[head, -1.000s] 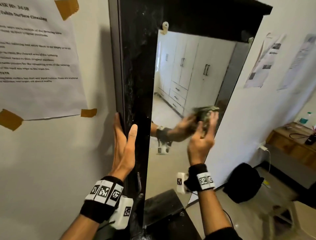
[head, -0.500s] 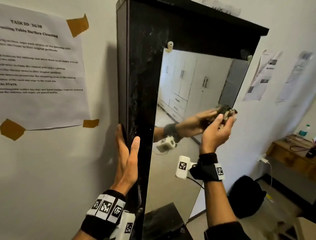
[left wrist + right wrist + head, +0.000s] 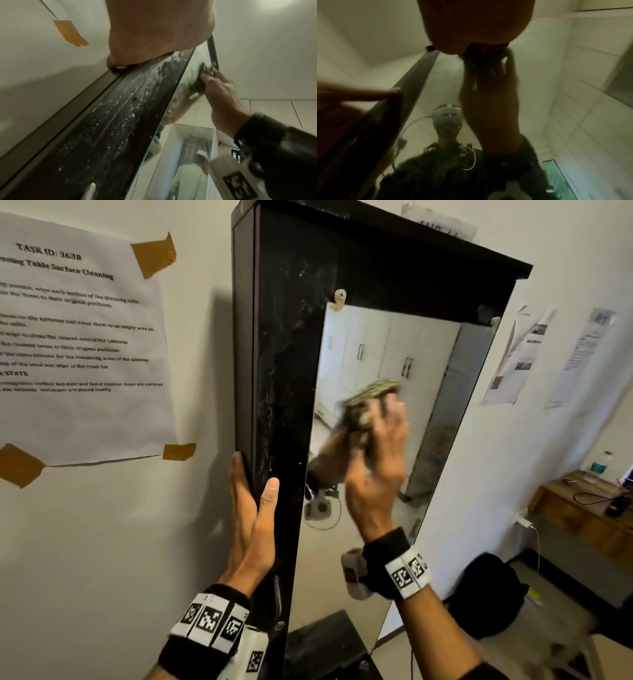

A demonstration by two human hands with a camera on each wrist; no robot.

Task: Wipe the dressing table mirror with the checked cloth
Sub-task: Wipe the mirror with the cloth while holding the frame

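Observation:
The dressing table mirror (image 3: 428,364) stands upright in a dusty black frame (image 3: 284,371). My right hand (image 3: 380,446) holds the bunched checked cloth (image 3: 370,395) and presses it against the glass at mid height, left of centre. It is blurred by motion. My left hand (image 3: 253,508) clasps the frame's left edge, with the thumb on the front and the fingers behind. In the left wrist view the cloth (image 3: 199,86) sits between the right hand (image 3: 221,92) and the glass. The right wrist view is dark and blurred, showing my reflection.
A printed sheet (image 3: 78,337) is taped to the wall left of the frame, and more papers (image 3: 520,354) hang on the right wall. A wooden desk (image 3: 582,508) with a bottle (image 3: 601,463) stands far right. A black bag (image 3: 489,594) lies on the floor. The dark tabletop (image 3: 325,642) is below.
My right hand has swept the cloth from the mirror's right edge back to the left across the glass. The left hand has kept its hold on the frame.

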